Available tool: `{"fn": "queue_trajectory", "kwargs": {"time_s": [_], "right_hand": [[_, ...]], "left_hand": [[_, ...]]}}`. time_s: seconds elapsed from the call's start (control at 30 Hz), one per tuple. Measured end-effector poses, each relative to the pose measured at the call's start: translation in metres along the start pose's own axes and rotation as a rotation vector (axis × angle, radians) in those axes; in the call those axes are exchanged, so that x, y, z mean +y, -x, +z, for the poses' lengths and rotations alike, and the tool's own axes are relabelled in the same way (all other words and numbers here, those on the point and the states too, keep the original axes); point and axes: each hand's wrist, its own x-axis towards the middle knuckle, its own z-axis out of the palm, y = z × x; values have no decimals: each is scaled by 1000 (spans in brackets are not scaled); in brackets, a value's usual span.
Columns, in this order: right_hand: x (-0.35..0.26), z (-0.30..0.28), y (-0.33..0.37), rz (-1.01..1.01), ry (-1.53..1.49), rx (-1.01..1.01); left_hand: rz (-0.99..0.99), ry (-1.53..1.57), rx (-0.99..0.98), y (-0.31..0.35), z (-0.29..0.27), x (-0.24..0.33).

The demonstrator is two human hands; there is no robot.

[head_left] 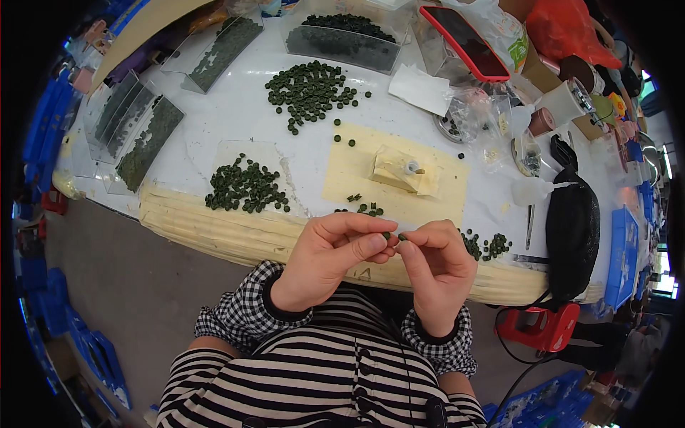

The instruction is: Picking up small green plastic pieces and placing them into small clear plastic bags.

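Note:
My left hand (325, 257) pinches a small dark green disc (386, 235) between thumb and forefinger, just over the table's padded front edge. Opposite it, my right hand (441, 265) holds another small green piece (402, 237) in its fingertips. The two pieces are close together; I cannot tell whether they touch. Just beyond my hands a few discs (371, 210) lie on a yellow sheet (342, 171). On that sheet stands a block wrapped in yellow tape (401, 172) with a small nozzle-like tip on top. More discs sit in a pile (245, 187) to the left and a small group (497, 247) to the right.
A larger disc pile (305, 89) lies farther back. Clear bins (342, 48) with dark pieces line the far and left sides. A red-cased phone (467, 44), a squeeze bottle (531, 190), tweezers (529, 227) and a black pouch (573, 228) are at right. A red stool (539, 328) stands below.

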Motion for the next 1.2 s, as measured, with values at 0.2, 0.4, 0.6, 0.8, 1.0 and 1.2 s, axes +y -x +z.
{"fn": "queue_trajectory", "kwargs": {"time_s": [0.2, 0.4, 0.6, 0.8, 1.0, 1.2], "right_hand": [[-2, 7, -1, -126, 156, 38], [-3, 9, -3, -293, 356, 65], [-3, 9, -2, -239, 296, 24], [-8, 7, -3, -202, 302, -26], [-11, 7, 0, -202, 343, -78], [-5, 0, 0, -130, 220, -92]], "left_hand": [[120, -121, -21, 1, -4, -4], [212, -227, 18, 2, 2, -4], [281, -277, 47, 3, -1, -4], [549, -669, 49, 1, -2, 1], [750, -1035, 28, -2, -3, 11], [563, -830, -24, -3, -5, 15]]}}
